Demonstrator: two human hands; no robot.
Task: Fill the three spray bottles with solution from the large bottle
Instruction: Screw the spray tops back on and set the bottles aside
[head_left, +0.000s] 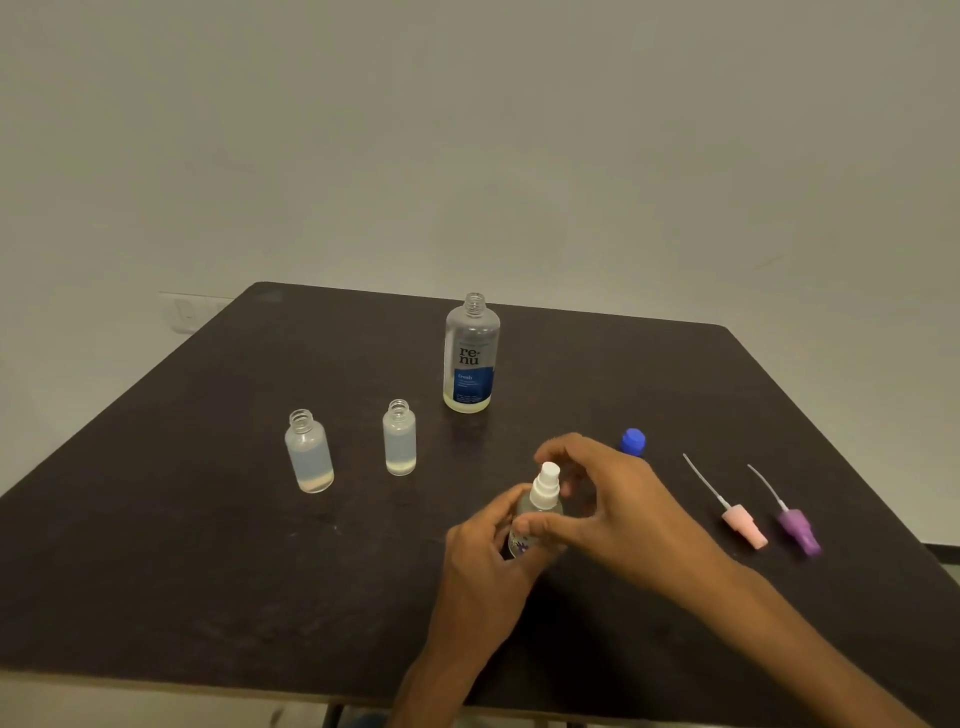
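Note:
The large clear bottle (471, 358) with a blue label stands uncapped at the back of the dark table (208, 545), a little liquid at its bottom. Two small frosted spray bottles, one at the left (309, 453) and one in the middle (399, 439), stand open, each with a little liquid. My left hand (485, 540) grips the body of the third spray bottle (537, 506), which carries a white spray top (546, 480). My right hand (597, 499) curls around that top, thumb on the bottle's front.
A blue cap (632, 441) stands right of my hands. A pink spray head (737, 514) and a purple spray head (797, 527) lie on the right, each with its thin tube pointing away. A pale wall rises behind the table.

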